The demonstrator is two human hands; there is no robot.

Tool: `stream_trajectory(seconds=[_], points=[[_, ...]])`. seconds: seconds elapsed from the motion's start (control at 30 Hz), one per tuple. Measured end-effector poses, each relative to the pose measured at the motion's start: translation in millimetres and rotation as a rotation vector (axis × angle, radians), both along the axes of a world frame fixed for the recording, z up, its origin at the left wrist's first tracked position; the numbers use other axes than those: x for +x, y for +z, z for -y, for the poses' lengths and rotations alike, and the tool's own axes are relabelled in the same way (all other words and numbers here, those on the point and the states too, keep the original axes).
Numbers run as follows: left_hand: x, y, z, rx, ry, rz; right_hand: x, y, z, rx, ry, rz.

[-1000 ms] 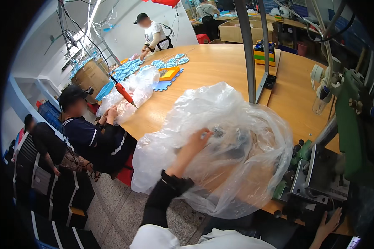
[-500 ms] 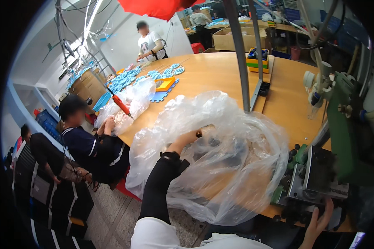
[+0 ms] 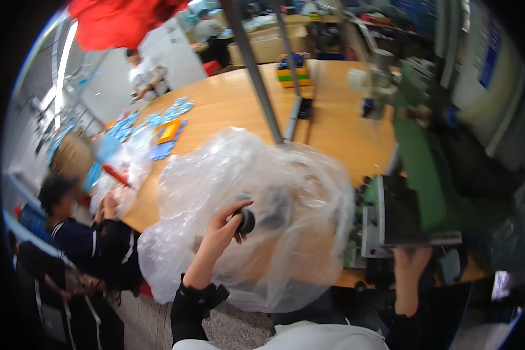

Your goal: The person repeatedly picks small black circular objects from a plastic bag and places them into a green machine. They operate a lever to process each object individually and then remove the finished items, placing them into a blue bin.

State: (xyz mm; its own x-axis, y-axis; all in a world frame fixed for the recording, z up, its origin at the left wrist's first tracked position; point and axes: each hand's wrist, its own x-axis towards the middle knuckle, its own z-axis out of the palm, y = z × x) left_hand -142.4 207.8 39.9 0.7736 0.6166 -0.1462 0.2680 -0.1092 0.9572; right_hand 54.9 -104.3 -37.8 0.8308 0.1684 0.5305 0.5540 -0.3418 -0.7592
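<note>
In my left hand (image 3: 220, 226) is a small round black part (image 3: 247, 222), gripped between thumb and fingers over a large clear plastic bag (image 3: 186, 186). Dark shapes show dimly through the film of the bag. My right hand (image 3: 412, 261) reaches under the front of a green and metal bench machine (image 3: 417, 192); its fingers are hidden there, so what they touch cannot be seen.
A metal post (image 3: 254, 73) rises from the wooden table (image 3: 227, 102) behind the bag. Beyond it stands a yellow and green bin (image 3: 291, 77). At the left, a co-worker (image 3: 79, 233) sits by another bag, with a red screwdriver (image 3: 115, 175) hanging above. Blue pieces (image 3: 169, 114) lie farther back.
My left hand has come up out of the bag with the black part. My right hand has moved in under the machine's front. The whole view has swung to the right.
</note>
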Motion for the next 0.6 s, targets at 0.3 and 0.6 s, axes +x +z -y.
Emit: stream_trajectory(seconds=[0.3,0.6], points=[[69.3,-8.3,122.7,-0.414,-0.492,0.215,-16.3,11.9,25.9,-0.027,-0.024,0.059],[144.8,-33.3,179.6,0.351,-0.121,0.485,-27.2,-45.6,145.3,0.212,-0.298,-0.404]])
